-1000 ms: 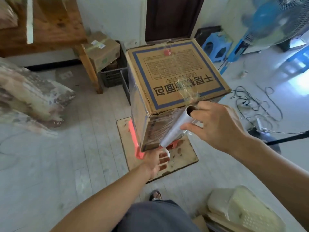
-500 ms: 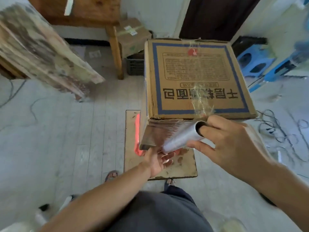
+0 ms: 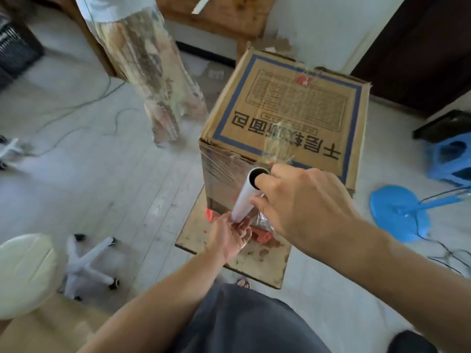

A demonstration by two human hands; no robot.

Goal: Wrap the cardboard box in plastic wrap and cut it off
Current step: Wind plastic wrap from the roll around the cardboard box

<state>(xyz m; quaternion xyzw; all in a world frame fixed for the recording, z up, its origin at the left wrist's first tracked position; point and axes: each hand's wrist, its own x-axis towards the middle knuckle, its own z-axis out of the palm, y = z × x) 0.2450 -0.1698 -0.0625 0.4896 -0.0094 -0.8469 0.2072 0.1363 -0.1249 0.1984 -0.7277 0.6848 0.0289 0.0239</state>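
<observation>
A pale plank floor [image 3: 102,189] fills most of the view. Near its middle stands a tall brown cardboard box [image 3: 293,110] with a blue border and printed characters on its top face. The box sits over a flat, stained brown cardboard sheet [image 3: 260,261], with something red [image 3: 265,234] showing at its base. Well apart to the right lie a round blue fan base [image 3: 397,212] and a blue plastic stool [image 3: 451,161]. The person's right hand [image 3: 305,207] grips the upper end of a white tube-shaped roll of plastic wrap [image 3: 246,197], one finger pushed into its open top and another pressed against its side. The left hand [image 3: 229,235] curls around the roll's lower end. The roll slants just beside the box's near face, where clear plastic film [image 3: 224,171] lies stretched in creased bands.
</observation>
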